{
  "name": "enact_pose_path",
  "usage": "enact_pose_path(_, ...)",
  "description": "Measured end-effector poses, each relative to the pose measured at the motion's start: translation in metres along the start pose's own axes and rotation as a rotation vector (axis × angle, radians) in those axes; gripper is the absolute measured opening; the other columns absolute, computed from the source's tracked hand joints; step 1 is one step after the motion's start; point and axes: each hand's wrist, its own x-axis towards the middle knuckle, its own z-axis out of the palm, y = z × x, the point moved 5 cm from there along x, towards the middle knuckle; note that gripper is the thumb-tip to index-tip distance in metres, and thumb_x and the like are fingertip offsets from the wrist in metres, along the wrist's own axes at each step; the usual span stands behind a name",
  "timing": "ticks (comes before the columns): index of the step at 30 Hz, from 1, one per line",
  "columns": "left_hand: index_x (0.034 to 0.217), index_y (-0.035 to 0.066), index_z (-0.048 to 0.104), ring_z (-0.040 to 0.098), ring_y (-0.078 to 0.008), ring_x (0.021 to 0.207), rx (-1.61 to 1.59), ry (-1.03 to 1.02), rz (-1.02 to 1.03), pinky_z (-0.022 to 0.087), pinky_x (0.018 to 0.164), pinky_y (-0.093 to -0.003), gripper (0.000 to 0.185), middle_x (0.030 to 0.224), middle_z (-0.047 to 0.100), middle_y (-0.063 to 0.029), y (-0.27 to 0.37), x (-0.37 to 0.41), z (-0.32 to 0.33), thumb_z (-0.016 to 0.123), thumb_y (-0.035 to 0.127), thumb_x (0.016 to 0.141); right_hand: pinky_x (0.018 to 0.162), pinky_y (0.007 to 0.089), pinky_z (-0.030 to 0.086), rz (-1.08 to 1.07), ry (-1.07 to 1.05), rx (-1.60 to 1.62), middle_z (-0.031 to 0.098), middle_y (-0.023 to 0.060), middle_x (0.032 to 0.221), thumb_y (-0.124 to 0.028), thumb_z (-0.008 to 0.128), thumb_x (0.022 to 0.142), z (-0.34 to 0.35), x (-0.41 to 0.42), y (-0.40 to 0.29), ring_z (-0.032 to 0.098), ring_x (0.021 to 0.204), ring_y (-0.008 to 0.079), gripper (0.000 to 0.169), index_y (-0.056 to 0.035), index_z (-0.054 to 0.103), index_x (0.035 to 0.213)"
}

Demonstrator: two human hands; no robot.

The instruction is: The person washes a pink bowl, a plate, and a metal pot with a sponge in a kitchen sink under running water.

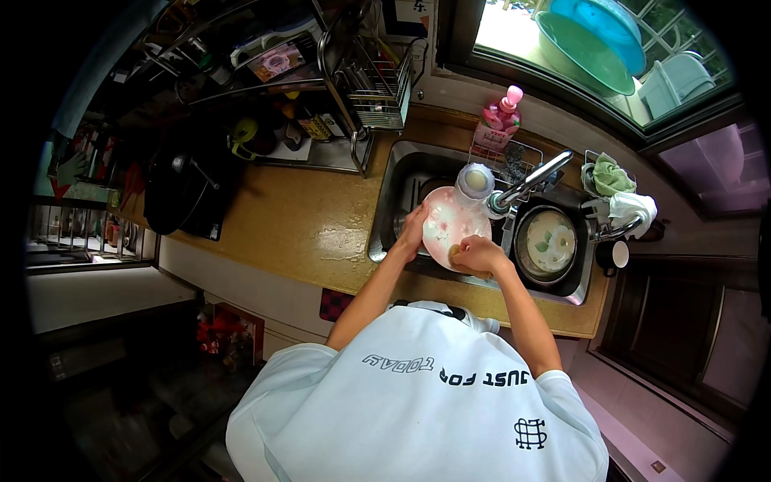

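Note:
Over the left basin of a steel double sink [385, 181], my left hand [413, 228] grips the left rim of a pink-and-white patterned plate [443, 223]. My right hand [480, 255] presses a yellowish-brown scrubber [454, 256] against the plate's lower right part. The plate is tilted towards me. Beyond its upper edge, beside the chrome faucet [533, 178], is a whitish translucent round container [475, 181]. In the right basin, a plate with a leaf and flower pattern [550, 240] lies in a dark round pan [523, 265].
A pink pump bottle [499, 123] stands behind the sink near a wire rack holding a dark scouring pad [515, 161]. Green cloth [613, 175] and white cloth [632, 211] sit at right, above a dark mug [614, 256]. Water wets the yellow counter [289, 205]; a black wok [174, 187] stands left.

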Motion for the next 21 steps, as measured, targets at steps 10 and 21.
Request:
enact_pose_path(10,0.137,0.006,0.053,0.067,-0.0211,0.107,0.052,-0.189,-0.178,0.055,0.093,-0.0394,0.056,0.123,0.066,-0.0108,-0.001,-0.006,0.028,0.037,0.051,0.107,0.055,0.0461,0.053,-0.255,0.998,0.035,0.068,0.0119,0.073,-0.031,0.065,0.085,-0.031,0.037,0.019,0.067,0.066,0.0346,0.018,-0.0131,0.067,0.089)
enact_pose_path(21,0.139,0.006,0.052,0.065,-0.0219,0.111,-0.049,-0.035,-0.078,0.054,0.093,-0.037,0.058,0.126,0.065,-0.0115,-0.005,-0.001,0.0,0.039,0.052,0.107,0.075,0.0368,0.052,-0.34,0.091,0.326,0.071,0.0161,0.091,-0.029,0.073,0.08,0.013,0.015,-0.039,0.066,0.08,0.0267,0.032,-0.0031,0.068,0.098)
